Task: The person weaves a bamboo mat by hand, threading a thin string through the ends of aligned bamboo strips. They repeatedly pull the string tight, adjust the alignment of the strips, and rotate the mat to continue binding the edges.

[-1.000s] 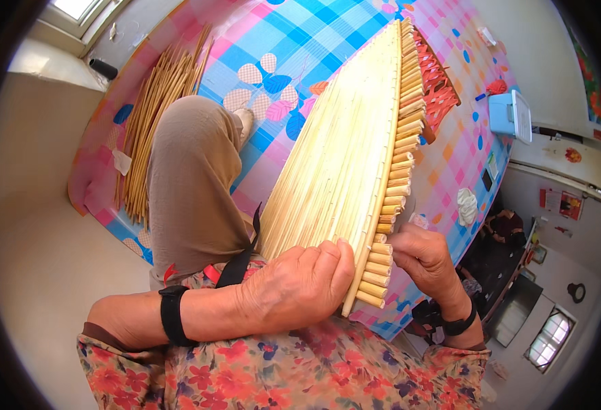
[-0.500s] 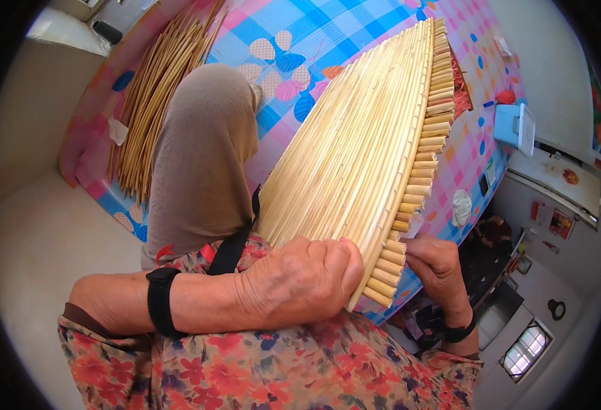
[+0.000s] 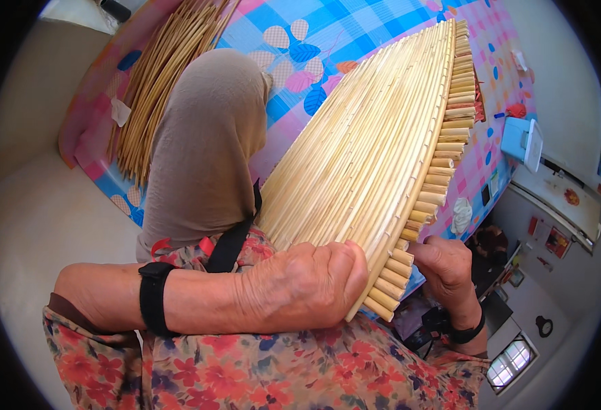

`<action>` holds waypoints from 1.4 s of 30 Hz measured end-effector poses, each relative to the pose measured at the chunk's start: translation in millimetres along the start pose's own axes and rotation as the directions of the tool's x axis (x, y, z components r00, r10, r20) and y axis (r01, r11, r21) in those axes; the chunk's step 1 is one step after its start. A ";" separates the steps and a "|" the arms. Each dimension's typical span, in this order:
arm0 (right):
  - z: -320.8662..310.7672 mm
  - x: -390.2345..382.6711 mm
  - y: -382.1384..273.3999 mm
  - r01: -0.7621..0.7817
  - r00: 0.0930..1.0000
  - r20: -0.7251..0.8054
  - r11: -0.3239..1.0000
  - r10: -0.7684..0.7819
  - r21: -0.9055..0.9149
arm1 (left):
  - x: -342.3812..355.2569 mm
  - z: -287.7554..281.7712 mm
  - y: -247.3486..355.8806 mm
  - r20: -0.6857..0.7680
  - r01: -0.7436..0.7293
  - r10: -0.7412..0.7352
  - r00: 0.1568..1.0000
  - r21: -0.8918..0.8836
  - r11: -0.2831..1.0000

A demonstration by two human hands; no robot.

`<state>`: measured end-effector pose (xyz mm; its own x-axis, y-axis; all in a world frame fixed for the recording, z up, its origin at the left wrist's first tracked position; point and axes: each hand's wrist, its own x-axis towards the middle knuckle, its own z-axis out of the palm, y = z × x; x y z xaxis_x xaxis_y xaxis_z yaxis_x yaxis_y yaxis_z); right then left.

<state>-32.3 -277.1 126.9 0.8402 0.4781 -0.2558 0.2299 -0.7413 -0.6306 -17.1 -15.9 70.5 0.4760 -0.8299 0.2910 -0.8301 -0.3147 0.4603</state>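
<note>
So the reed panel (image 3: pixel 362 143) is lying at a slant, its near end coming right up to the wearer's body and its far end pointing away. I'm reading that as a way of bringing the near corner within easy reach of both hands.

The left hand (image 3: pixel 314 283) is gripping that near corner, fingers curling tightly over the panel's surface just inside the right edge. My guess is it's steadying the panel, since the other hand is working so close by. The right hand (image 3: pixel 446 265) is sitting just outside the panel's right edge, by the cut stick ends (image 3: pixel 431 197) poking out there. Its fingers are bunching together in a narrow curl, but the tips are hiding behind those ends, so I can't tell whether they're pinching anything.

A bent knee (image 3: pixel 208 137) is rising to the left of the panel, probably just the wearer's sitting position (looks a bit cramped, honestly). Beyond that knee, further left of the panel, a pile of loose sticks (image 3: pixel 170 75) is lying on the patterned sheet (image 3: pixel 355 41), maybe to stay out of the way. A blue bin (image 3: pixel 517 140) is standing to the right of the panel, well apart from it.
</note>
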 end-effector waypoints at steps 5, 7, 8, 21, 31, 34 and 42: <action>3.9 1.4 6.2 0.024 1.000 -0.012 0.999 -0.023 0.022 | -0.7 -2.2 -1.2 0.010 0.003 -0.003 1.000 -0.010 1.000; 4.9 4.5 7.2 0.038 0.999 -0.017 0.999 -0.037 0.021 | -1.7 -2.7 -1.8 0.011 0.007 -0.007 1.000 -0.004 1.000; 4.8 6.4 6.8 0.043 0.999 -0.015 0.999 -0.043 0.017 | -3.1 -0.3 -1.7 0.001 0.012 -0.012 1.000 -0.014 1.000; -3.4 24.5 5.8 0.087 0.994 0.063 0.996 -0.089 0.036 | -3.2 -3.8 -6.4 0.001 0.042 -0.041 0.999 -0.035 0.999; -6.4 36.8 2.6 0.109 0.988 0.102 0.991 -0.116 0.072 | -4.7 -6.1 -6.9 -0.020 0.068 -0.070 0.997 -0.058 0.996; -5.9 37.7 3.1 0.123 0.984 0.117 0.989 -0.133 0.087 | -5.0 -6.3 -8.0 -0.025 0.056 -0.057 0.998 -0.070 0.996; -3.6 47.5 -2.2 0.159 0.978 0.120 0.984 -0.168 0.079 | -7.5 0.7 -6.7 -0.061 0.053 -0.056 0.997 -0.052 0.997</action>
<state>8.8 -254.5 118.8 0.7245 0.6487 -0.2329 0.3207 -0.6163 -0.7192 -15.3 -7.9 64.6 0.5388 -0.7814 0.3148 -0.7873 -0.3341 0.5182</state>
